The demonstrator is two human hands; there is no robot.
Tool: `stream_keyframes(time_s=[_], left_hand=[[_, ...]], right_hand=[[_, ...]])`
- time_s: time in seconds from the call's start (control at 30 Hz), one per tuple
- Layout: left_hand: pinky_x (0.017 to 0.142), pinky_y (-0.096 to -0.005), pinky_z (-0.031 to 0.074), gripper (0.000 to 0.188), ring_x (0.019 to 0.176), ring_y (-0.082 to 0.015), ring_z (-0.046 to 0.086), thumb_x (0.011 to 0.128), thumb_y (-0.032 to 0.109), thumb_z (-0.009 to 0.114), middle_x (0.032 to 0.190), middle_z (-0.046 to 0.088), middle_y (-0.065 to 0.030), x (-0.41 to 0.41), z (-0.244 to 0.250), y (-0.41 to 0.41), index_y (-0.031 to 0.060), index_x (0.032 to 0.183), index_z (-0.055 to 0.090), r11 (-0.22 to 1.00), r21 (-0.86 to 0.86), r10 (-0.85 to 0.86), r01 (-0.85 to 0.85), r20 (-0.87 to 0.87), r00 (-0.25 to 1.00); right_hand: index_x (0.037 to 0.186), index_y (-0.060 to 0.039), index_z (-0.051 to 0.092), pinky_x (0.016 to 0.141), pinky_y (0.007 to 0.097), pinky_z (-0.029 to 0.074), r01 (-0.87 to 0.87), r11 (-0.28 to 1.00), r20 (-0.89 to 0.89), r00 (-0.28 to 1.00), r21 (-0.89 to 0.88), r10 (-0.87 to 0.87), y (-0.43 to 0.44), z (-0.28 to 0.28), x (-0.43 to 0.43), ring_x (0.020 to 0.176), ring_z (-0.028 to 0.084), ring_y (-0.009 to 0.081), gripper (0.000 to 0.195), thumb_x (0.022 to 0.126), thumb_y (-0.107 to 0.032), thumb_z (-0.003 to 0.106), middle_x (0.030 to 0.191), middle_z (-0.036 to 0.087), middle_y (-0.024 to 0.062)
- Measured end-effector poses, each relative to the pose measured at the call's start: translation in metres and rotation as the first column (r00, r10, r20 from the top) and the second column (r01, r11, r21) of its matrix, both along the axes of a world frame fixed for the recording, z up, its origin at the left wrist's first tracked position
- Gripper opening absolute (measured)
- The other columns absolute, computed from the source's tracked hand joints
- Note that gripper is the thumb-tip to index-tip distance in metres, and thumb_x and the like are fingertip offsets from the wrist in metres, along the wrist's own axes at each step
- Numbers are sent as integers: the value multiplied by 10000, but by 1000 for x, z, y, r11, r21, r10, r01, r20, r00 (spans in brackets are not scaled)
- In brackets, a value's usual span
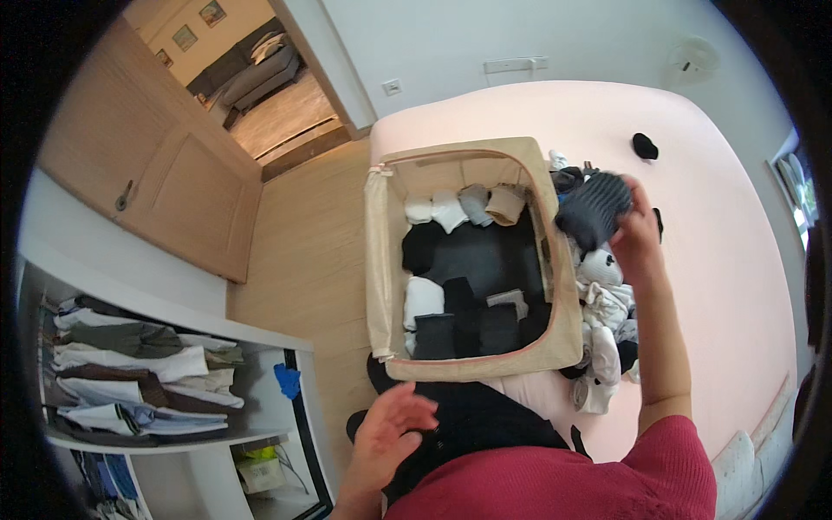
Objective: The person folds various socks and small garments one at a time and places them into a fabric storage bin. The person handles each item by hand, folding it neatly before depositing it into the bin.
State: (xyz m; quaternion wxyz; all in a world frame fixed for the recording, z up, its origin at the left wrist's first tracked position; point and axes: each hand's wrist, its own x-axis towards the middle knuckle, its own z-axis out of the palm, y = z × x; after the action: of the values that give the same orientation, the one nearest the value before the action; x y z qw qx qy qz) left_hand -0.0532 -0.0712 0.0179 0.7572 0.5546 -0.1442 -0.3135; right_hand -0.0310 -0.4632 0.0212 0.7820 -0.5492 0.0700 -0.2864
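Note:
A dark grey ribbed piece of knitwear (595, 209), perhaps a sock, is held in my right hand (637, 244) above the right rim of a beige fabric storage box (564, 312). My left hand (392, 432) hovers over my lap near the box's front edge, holding nothing, its fingers apart. Inside the box, white (450, 209), grey (476, 205) and beige folded socks (506, 204) line the far wall. Black and dark folded items (434, 336) and a white bundle (424, 302) lie along the left and front. A heap of white socks and mixed clothing (606, 312) rests beside the box, partly behind my right forearm.
The box stands on a bed with a pale pink sheet (721, 279). A small black item (645, 147) lies farther back on it. To the left are an open wardrobe (276, 442) with hanging clothes (143, 364) and a wooden door (156, 162) standing ajar.

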Motion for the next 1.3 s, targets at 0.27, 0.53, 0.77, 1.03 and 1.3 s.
stream_keyframes(time_s=[0.27, 0.53, 0.77, 1.03, 1.3], left_hand=[[894, -365, 400, 647, 1118, -243, 387, 613, -64, 639, 1282, 227, -132, 0, 2, 3, 75, 1183, 366, 899, 92, 292, -428, 602, 743], [858, -296, 402, 380, 1028, -199, 460, 766, -18, 537, 1208, 349, -95, -7, -26, 56, 14, 1125, 419, 586, 10, 800, -810, 153, 580], [872, -277, 349, 180, 993, -156, 441, 757, -34, 555, 1077, 420, -55, 1, -42, 59, 21, 921, 505, 625, 85, 748, -776, 218, 627], [808, -248, 408, 206, 963, -158, 485, 701, -35, 627, 1107, 428, -119, -2, -34, 53, -18, 822, 461, 609, 270, 501, -746, 599, 625], [826, -318, 415, 166, 920, -205, 526, 684, -19, 441, 932, 560, -117, 14, -53, 65, -11, 843, 487, 439, 156, 841, -885, 273, 466]], right_hand=[[1148, -46, 365, 793, 250, 445, -755, 640, 10, 648, 144, 762, 227, -10, 13, 951, 493, 126, 441, 749, 19, 542, 1049, 446, 61], [1094, -39, 476, 726, 339, 466, -494, 592, -39, 787, -637, 616, 302, -20, 10, 897, 519, 312, 542, 655, -257, 707, 1038, 448, 166], [983, 11, 512, 628, 318, 480, -402, 710, 16, 864, -579, 503, 318, -36, 12, 753, 558, 281, 367, 628, -47, 584, 919, 509, 154], [802, 15, 535, 513, 225, 396, -478, 854, -201, 875, -206, 441, 311, -63, 25, 586, 489, 96, 74, 770, -15, 475, 672, 522, 38], [832, 6, 539, 592, 235, 461, -544, 391, -62, 525, 742, 849, 316, -48, 36, 658, 553, 111, 124, 841, -52, 430, 765, 580, 57]])
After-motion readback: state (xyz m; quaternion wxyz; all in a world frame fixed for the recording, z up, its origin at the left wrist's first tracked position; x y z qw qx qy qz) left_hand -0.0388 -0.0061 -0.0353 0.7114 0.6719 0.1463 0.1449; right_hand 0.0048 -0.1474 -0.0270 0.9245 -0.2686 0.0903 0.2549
